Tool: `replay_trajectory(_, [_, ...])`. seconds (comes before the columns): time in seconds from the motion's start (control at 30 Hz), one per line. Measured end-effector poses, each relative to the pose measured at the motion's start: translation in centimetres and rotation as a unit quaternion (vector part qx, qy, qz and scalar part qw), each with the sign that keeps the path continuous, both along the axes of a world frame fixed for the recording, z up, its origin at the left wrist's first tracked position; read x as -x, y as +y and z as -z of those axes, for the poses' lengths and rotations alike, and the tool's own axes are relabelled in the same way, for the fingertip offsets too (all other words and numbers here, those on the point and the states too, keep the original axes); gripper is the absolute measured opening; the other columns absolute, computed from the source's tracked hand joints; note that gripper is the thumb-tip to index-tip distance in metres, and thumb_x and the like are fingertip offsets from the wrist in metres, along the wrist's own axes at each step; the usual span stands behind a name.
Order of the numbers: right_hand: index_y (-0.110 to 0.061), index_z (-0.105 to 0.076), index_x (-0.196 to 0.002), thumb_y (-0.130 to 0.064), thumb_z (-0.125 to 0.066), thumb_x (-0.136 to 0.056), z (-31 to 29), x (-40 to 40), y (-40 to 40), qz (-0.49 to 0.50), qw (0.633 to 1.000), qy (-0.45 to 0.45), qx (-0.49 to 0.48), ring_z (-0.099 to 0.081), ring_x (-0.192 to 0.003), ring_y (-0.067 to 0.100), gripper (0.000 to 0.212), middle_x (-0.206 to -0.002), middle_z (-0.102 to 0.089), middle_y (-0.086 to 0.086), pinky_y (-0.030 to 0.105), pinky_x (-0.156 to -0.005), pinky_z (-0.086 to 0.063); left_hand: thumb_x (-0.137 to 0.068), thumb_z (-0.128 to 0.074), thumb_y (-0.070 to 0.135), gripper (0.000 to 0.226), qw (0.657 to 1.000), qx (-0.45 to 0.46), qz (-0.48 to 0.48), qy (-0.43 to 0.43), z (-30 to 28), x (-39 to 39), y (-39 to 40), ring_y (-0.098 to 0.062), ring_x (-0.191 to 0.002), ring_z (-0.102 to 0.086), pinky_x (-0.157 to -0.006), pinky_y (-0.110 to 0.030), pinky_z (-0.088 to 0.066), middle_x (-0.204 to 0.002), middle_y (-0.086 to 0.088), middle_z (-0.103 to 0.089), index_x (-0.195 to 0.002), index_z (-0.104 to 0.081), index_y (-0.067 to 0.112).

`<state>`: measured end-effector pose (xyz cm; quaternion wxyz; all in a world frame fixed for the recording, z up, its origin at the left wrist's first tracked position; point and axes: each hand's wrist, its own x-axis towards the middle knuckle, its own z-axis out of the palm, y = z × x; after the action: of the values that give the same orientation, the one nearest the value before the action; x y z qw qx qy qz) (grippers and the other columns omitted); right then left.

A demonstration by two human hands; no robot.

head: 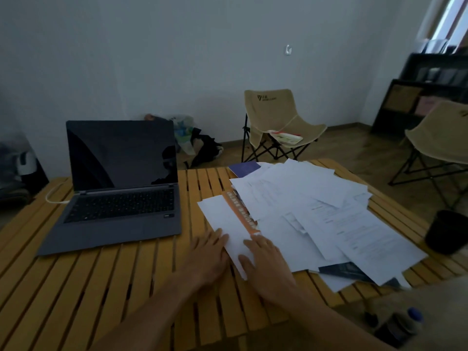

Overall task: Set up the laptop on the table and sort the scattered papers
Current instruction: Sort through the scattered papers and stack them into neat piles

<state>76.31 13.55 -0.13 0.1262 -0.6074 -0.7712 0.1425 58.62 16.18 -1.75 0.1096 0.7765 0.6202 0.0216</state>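
- Resting flat and open at the near edge of the pile, the left hand (pixel 206 259) lies with its fingertips on the near corner of a white sheet (pixel 222 219), and the right hand (pixel 266 264) lies palm down on the same sheet, gripping nothing
- That sheet runs with its long axis away from the hands and slightly leftward; an orange-spined booklet (pixel 241 214) lies along its right edge, its near end touching the right index fingertip, so the right hand is nearer to it
- Beyond and to the right, the scattered papers (pixel 316 211) spread in an overlapping heap across the right half of the slatted table (pixel 101 287), unsorted as yet
- Further left, the laptop (pixel 119 183) stands already open, screen dark, well apart from the pile
- A dark cup (pixel 445 231) sits at the right edge, just beside the papers
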Motion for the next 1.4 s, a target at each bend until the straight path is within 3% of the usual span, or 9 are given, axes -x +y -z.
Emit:
replay_trajectory(0.1, [-0.02, -0.042, -0.144, -0.038, -0.043, -0.102, -0.8, -1.8, 3.3, 0.064, 0.993, -0.001, -0.102, -0.031, -0.141, 0.016, 0.045, -0.151, -0.039, -0.001, 0.031, -0.117, -0.023, -0.103, -0.012, 0.046, 0.058, 1.0, -0.018, 0.001, 0.008, 0.9, 0.1, 0.9, -0.014, -0.15, 0.012, -0.121, -0.038, 0.01, -0.164, 0.004, 0.008, -0.157, 0.0, 0.026])
replay_trajectory(0.3, [-0.008, -0.027, -0.15, -0.054, -0.04, -0.099, -1.7, -1.7, 12.9, 0.134, 0.987, -0.093, 0.011, -0.021, -0.148, 0.032, 0.07, -0.159, -0.026, 0.016, 0.044, -0.121, -0.017, -0.078, 0.014, 0.058, 0.086, 0.999, -0.047, 0.016, 0.004, 1.7, 0.4, 3.4, -0.012, -0.15, 0.013, -0.12, -0.035, 0.012, -0.164, 0.004, 0.011, -0.156, 0.005, 0.026])
replay_trajectory(0.5, [-0.015, -0.057, -0.111, -0.02, -0.044, -0.099, -0.3, -1.8, 11.2, 0.065, 0.961, -0.25, -0.097, -0.059, -0.106, 0.024, 0.018, -0.114, -0.064, 0.008, 0.035, -0.093, -0.041, -0.08, 0.009, 0.056, 0.085, 0.997, -0.063, 0.005, -0.037, 1.3, 0.1, 2.9, -0.013, -0.151, 0.0, -0.122, -0.035, 0.004, -0.165, 0.001, -0.002, -0.157, -0.007, 0.024])
replay_trajectory(0.67, [-0.015, -0.067, -0.106, 0.0, -0.047, -0.087, -0.4, -1.7, 7.0, 0.0, 0.987, -0.076, -0.141, -0.061, -0.105, 0.025, 0.031, -0.108, -0.07, 0.006, 0.035, -0.092, -0.039, -0.101, -0.036, 0.035, 0.056, 0.968, -0.164, -0.05, -0.184, 0.1, -0.1, 1.6, -0.02, -0.146, -0.024, -0.119, -0.033, -0.016, -0.157, -0.004, -0.029, -0.152, -0.024, 0.015])
replay_trajectory(0.83, [-0.018, -0.073, -0.107, 0.001, -0.058, -0.076, 1.3, -2.3, -0.6, -0.125, 0.977, 0.08, -0.153, -0.061, -0.117, 0.015, 0.04, -0.116, -0.072, 0.002, 0.036, -0.1, -0.044, -0.065, -0.087, 0.026, 0.065, 0.976, -0.196, 0.085, -0.045, -1.3, 1.4, -0.6, -0.026, -0.124, -0.056, -0.106, -0.046, -0.042, -0.135, -0.008, -0.059, -0.125, -0.063, 0.02])
replay_trajectory(0.9, [-0.02, -0.067, -0.122, -0.004, -0.055, -0.087, 1.0, -2.7, -2.7, -0.098, 0.986, 0.074, -0.112, -0.043, -0.134, 0.011, 0.041, -0.136, -0.061, 0.001, 0.036, -0.115, -0.031, -0.064, -0.086, 0.016, 0.05, 0.982, -0.152, 0.116, -0.003, -2.0, 2.0, -2.8, -0.022, -0.107, -0.067, -0.096, -0.038, -0.05, -0.116, -0.004, -0.07, -0.111, -0.071, 0.023])
replay_trajectory(1.0, [-0.013, -0.053, -0.137, -0.015, -0.044, -0.101, -0.9, -2.8, -4.4, -0.033, 0.998, -0.009, -0.054, -0.034, -0.142, 0.022, 0.037, -0.15, -0.046, 0.007, 0.035, -0.118, -0.022, -0.088, -0.063, 0.012, 0.043, 0.983, -0.148, 0.091, 0.056, -2.8, 2.9, -6.1, -0.024, -0.116, -0.06, -0.103, -0.036, -0.043, -0.126, -0.005, -0.064, -0.13, -0.059, 0.017])
replay_trajectory(1.17, [-0.014, -0.041, -0.145, -0.02, -0.038, -0.104, -1.4, -2.1, -4.8, 0.025, 0.998, -0.051, -0.02, -0.028, -0.145, 0.024, 0.042, -0.152, -0.039, 0.008, 0.036, -0.12, -0.018, -0.043, -0.092, 0.011, 0.056, 0.97, -0.223, 0.021, 0.098, -4.0, 4.9, -9.2, -0.027, -0.084, -0.072, -0.077, -0.043, -0.059, -0.094, -0.011, -0.074, -0.097, -0.076, 0.011])
replay_trajectory(1.4, [-0.013, -0.045, -0.145, -0.021, -0.047, -0.1, -1.7, -1.4, -1.5, 0.086, 0.996, 0.002, 0.001, -0.038, -0.139, 0.022, 0.045, -0.148, -0.047, 0.006, 0.035, -0.117, -0.027, -0.047, -0.095, 0.019, 0.068, 0.983, -0.169, 0.009, 0.072, -3.2, 3.6, -12.5, -0.028, -0.098, -0.072, -0.081, -0.044, -0.058, -0.112, -0.014, -0.072, -0.111, -0.074, 0.014])
